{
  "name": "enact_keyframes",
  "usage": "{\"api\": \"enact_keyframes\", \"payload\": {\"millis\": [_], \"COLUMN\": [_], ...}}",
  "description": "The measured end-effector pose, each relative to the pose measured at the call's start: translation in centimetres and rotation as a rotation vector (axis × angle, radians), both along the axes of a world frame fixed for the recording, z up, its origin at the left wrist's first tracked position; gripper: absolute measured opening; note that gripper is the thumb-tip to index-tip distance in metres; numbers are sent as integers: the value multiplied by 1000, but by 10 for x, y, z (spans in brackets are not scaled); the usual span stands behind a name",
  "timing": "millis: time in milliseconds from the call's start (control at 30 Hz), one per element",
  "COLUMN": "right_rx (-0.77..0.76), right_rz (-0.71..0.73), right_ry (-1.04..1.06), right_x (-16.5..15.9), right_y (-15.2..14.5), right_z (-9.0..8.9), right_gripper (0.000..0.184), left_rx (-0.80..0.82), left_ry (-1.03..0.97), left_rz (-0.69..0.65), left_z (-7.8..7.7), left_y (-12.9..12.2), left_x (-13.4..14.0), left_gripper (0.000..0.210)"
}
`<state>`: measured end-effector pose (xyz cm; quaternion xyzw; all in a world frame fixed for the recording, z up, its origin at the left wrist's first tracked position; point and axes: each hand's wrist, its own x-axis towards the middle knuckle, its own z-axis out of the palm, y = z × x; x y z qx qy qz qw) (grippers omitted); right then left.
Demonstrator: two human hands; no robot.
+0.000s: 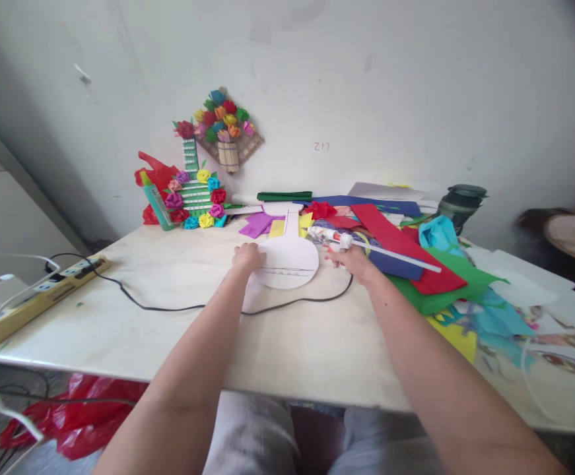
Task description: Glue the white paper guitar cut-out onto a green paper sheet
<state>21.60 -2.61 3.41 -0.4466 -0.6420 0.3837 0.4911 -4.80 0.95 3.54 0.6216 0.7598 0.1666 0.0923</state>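
A white vase-shaped paper cutout (287, 256) lies on the table with its narrow neck away from me and pencil lines across its round body. My left hand (248, 256) is closed at the cutout's left edge, fingers curled against the paper. My right hand (349, 258) grips a hot glue gun (334, 239) just right of the cutout. Its nozzle points left, and a long white glue stick (399, 255) sticks out of its back. From beneath the right hand a black cord (287, 303) runs left across the table. Purple paper (257, 224) lies behind the cutout.
A yellow power strip (44, 293) lies at the left edge. At the back left stand a glue bottle (157, 206) and a flower-decorated paper craft (197, 191). Colored crepe paper, including a red strip (406, 247), is heaped on the right near a dark bottle (460, 206).
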Motion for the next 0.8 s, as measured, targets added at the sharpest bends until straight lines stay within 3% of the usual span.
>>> {"api": "enact_keyframes", "payload": {"millis": [67,167,333,633,800], "right_rx": [40,43,-24,-193,-257], "right_rz": [-132,-149,-6,224,267], "right_ry": [-32,-147,-187,-337,-426], "right_x": [0,-2,-4,-4,0], "right_y": [7,14,23,16,13], "right_z": [4,17,32,40,47], "right_gripper": [23,15,10,17,19], "left_rx": [43,86,121,6,-5], "left_ry": [15,23,-22,7,19], "left_rz": [-23,-44,-73,-175,-165], "left_z": [0,0,-8,-13,-13], "left_y": [-5,-11,-12,-15,-18], "left_x": [1,1,-2,-8,-10], "left_gripper": [44,47,48,61,66]}}
